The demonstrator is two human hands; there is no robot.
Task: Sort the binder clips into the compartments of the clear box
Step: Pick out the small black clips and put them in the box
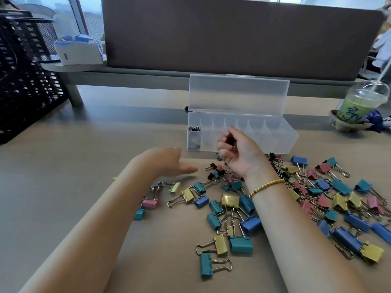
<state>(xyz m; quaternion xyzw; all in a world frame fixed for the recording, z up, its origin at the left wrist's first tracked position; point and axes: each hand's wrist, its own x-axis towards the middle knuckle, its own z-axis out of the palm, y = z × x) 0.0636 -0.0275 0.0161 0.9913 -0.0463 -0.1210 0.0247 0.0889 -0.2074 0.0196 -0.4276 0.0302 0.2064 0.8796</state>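
The right hand (239,151) is raised before the clear box (275,140), its fingers curled around small dark binder clips (230,142). The left hand (169,163) hovers flat, fingers straight together. Coloured clips (241,244) lie scattered on the table (74,187)

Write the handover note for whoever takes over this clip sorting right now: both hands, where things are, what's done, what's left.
Right hand: raised in front of the clear box, fingers curled round a few small clips, mostly hidden in the fist.
Left hand: open, holding nothing, low over the desk left of the pile.
Clear box: lid up, at the back of the desk. Only its leftmost compartment holds small clips; the others look empty.
Binder clips: nearly all lie loose on the desk, large and medium blue, teal, yellow and pink; small black ones near the box.
Left: drop the held clips, then sort the remaining clips into compartments.
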